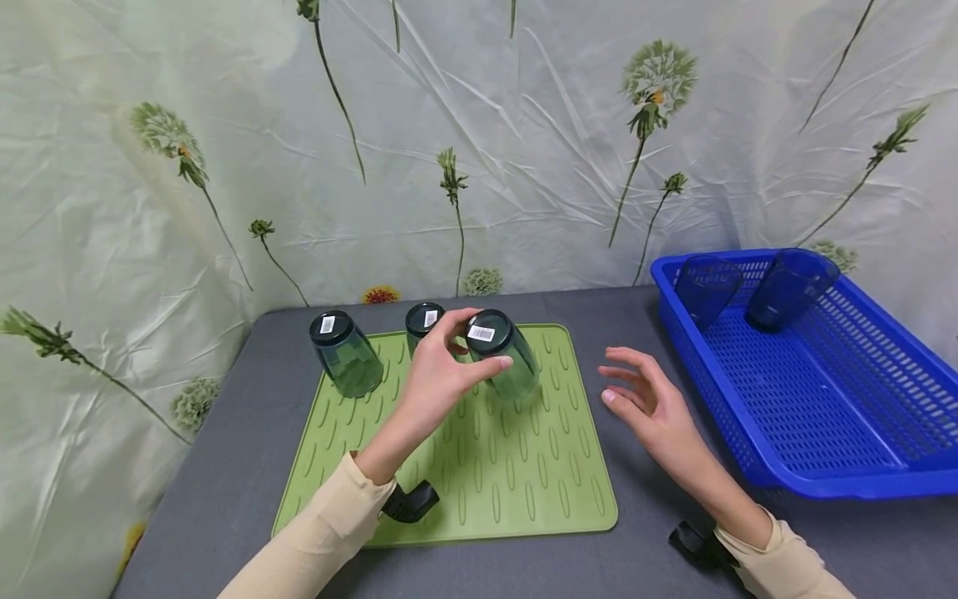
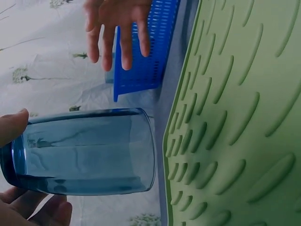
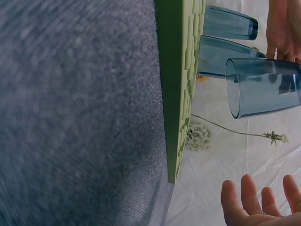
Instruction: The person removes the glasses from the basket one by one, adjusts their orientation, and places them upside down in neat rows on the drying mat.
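Gray table point(image 1: 224, 466) holds a green mat point(image 1: 524, 482). Left hand point(image 1: 437, 378) pinches 1 blue cup point(image 1: 505, 353) just above it. Right hand point(image 1: 651, 403) waits near, fingers apart. Slippery cup could fall.

Bright, even, soft-shadowed light; wide-angle bending at edges; blurred close foreground in wrist views.

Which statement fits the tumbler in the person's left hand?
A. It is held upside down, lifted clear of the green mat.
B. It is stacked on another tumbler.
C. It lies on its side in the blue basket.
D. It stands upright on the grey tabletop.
A: the left hand grips the tumbler base-up, and the right wrist view shows its open rim clear of the green mat.
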`<state>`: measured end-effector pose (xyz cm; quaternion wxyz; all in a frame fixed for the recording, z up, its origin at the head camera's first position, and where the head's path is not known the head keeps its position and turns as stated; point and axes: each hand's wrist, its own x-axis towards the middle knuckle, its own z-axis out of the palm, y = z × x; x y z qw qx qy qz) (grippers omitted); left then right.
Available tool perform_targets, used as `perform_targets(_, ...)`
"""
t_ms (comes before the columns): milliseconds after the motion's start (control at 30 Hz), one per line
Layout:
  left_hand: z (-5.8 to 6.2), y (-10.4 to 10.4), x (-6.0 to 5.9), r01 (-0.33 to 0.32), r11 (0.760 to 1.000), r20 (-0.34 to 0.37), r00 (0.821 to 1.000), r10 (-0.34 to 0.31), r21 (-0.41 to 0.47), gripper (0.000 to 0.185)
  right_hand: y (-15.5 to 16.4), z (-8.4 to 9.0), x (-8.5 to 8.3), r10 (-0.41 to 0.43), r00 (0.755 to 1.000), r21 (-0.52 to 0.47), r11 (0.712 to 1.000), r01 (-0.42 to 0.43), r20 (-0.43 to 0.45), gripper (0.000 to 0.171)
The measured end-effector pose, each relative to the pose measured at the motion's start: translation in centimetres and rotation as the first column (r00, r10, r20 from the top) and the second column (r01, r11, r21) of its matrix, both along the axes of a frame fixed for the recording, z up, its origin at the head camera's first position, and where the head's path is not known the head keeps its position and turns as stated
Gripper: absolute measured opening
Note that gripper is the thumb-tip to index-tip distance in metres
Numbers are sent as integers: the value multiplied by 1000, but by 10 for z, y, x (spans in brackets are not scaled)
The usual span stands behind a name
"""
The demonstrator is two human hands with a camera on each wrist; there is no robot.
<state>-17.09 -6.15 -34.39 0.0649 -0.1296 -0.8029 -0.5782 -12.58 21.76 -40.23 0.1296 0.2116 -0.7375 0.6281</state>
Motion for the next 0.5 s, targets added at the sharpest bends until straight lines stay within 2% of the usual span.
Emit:
perform_targets(100, 0, 4, -4, -2, 1000, -20, 1000, 2, -5, 64, 0, -1, 0, -1, 1000, 10, 1000, 1, -5, 47)
perform_targets(300, -1, 10, -12, -28, 1000, -14, 1000, 28, -9, 65, 1, -3, -1, -2, 1000, 16, 1000, 2, -17, 44)
perform_targets(500, -1, 14, -19, -9, 999, -7, 1000, 10, 42, 61, 1, -2, -1, -2, 1000, 26, 1000, 2, -13, 43)
